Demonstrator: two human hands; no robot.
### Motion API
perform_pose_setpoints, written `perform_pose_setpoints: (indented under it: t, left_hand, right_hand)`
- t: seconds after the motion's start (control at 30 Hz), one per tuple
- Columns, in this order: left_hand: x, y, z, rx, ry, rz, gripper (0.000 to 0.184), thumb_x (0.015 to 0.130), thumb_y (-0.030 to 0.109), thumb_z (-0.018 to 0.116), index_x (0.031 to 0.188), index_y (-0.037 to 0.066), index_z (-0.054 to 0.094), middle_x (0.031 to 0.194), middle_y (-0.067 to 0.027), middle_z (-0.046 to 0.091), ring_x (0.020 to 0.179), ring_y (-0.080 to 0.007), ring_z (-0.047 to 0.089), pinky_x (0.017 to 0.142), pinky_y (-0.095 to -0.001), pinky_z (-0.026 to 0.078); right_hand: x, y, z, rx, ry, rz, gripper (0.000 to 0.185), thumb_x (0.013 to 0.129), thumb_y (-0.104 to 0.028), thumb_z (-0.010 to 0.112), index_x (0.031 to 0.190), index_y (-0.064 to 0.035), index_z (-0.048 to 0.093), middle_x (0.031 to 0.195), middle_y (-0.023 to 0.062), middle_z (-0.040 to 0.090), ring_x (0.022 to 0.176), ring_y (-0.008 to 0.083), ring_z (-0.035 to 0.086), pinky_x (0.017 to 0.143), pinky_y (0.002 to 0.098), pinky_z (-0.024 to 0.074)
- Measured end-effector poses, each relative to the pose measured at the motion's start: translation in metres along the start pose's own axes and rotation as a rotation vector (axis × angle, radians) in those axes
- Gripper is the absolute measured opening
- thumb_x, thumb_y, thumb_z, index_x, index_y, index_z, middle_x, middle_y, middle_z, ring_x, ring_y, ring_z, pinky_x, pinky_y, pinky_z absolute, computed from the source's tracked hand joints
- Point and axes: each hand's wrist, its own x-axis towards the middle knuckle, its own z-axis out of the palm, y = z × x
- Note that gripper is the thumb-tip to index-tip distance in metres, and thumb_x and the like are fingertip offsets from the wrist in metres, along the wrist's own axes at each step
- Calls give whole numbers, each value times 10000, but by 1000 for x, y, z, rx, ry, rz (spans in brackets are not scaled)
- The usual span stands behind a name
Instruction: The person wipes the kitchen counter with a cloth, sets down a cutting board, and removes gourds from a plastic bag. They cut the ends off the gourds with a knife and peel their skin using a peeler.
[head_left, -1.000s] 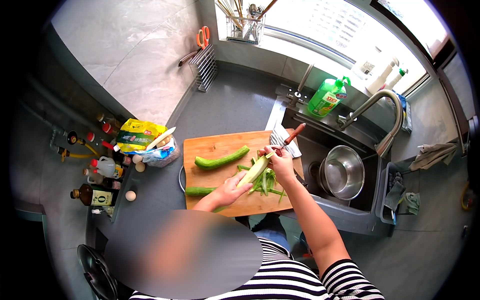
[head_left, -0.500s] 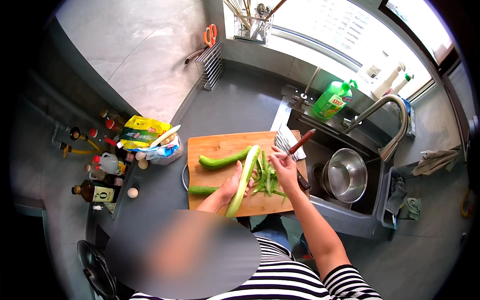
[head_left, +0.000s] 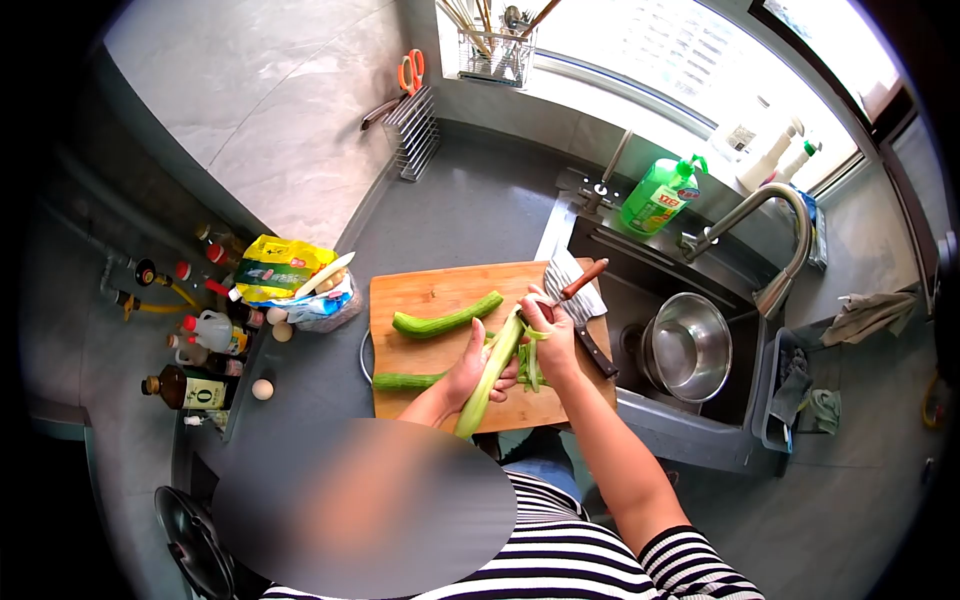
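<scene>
My left hand (head_left: 470, 375) is wrapped round a long, mostly peeled cucumber (head_left: 490, 385), pale green and tilted over the cutting board (head_left: 430, 285). My right hand (head_left: 552, 335) grips a peeler with a reddish-brown handle (head_left: 585, 278); its head meets the cucumber's far end, and a strip of peel (head_left: 538, 334) hangs by the fingers. Two dark green cucumbers lie on the board, one behind (head_left: 447, 316) and one left (head_left: 405, 382) of my left hand. Green peelings (head_left: 530, 370) lie between my hands. A cleaver (head_left: 590, 340) rests along the board's right edge, partly hidden.
Right of the board is a sink (head_left: 632, 285) with a steel bowl (head_left: 690, 345) and a curved faucet (head_left: 800, 225). A green soap bottle (head_left: 660, 197) stands behind it. To the left are a yellow bag (head_left: 285, 270), eggs (head_left: 262, 389) and several bottles (head_left: 190, 386). A knife rack (head_left: 412, 135) stands behind.
My right hand has moved left and toward me, bringing the peeler onto the cucumber's far end. A peel strip now hangs at its fingers. My left hand keeps its hold.
</scene>
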Motion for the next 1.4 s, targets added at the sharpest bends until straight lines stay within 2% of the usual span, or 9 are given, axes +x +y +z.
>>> perform_pose_setpoints:
  t: [0.27,0.37,0.4,0.5,0.57,0.63,0.9,1.03,1.4]
  left_hand:
    - [-17,-1,-7,260,-7,-7,733,947,684,224,1389,128,405,734,29,361,577,-67,338,499,-206,360]
    - [-15,-3,-11,412,94,24,645,1008,578,216,1395,98,407,733,32,382,586,-59,364,512,-201,382]
    - [-13,-3,-14,431,132,15,623,1017,557,212,1382,101,429,732,34,392,592,-56,377,518,-200,391]
    - [-11,-3,-17,477,222,8,601,1024,539,204,1329,112,497,743,32,446,605,-55,417,528,-204,414]
    - [-8,-3,-14,450,261,23,606,1021,546,198,1294,120,532,748,25,485,605,-62,438,530,-209,424]
    - [-5,-3,-8,366,288,46,615,1018,555,191,1266,126,556,746,12,519,598,-72,456,531,-215,431]
    - [-1,-3,-14,336,232,-4,740,965,665,170,1209,106,589,647,-1,493,552,-91,463,515,-231,423]
    - [-7,1,-8,488,227,18,817,917,734,179,1222,95,587,637,4,472,549,-86,450,506,-232,407]
    - [-16,3,-22,460,162,-12,820,927,714,212,1291,67,558,598,14,426,506,-81,382,495,-235,384]
  right_hand:
    - [36,10,-42,20,97,-3,159,925,-181,658,979,-32,651,899,39,685,743,104,643,639,230,512]
    - [44,24,-60,-399,50,-217,176,911,-158,675,1008,-15,643,898,29,688,757,97,643,636,219,506]
    - [41,17,-59,-521,55,-231,161,910,-136,674,992,2,653,939,29,687,837,94,645,687,215,508]
    - [28,12,-46,-88,17,-171,174,921,-143,662,998,13,662,1053,50,661,939,95,624,792,236,497]
    - [23,13,-40,-54,-76,-152,236,921,-156,663,1079,19,649,1327,91,532,1129,117,546,952,279,435]
    - [5,0,-23,-62,-166,-78,177,919,-171,666,1011,-22,696,1421,77,452,1011,107,595,899,274,459]
    - [3,0,-11,-220,-129,-142,130,912,-140,669,969,-23,667,1299,98,548,891,94,612,815,262,486]
    - [12,-2,-16,-143,-9,-92,194,917,-190,676,981,-8,657,925,36,679,778,84,593,691,237,482]
    - [15,5,-17,191,66,84,239,929,-272,652,971,-40,616,897,68,687,815,147,671,664,288,577]
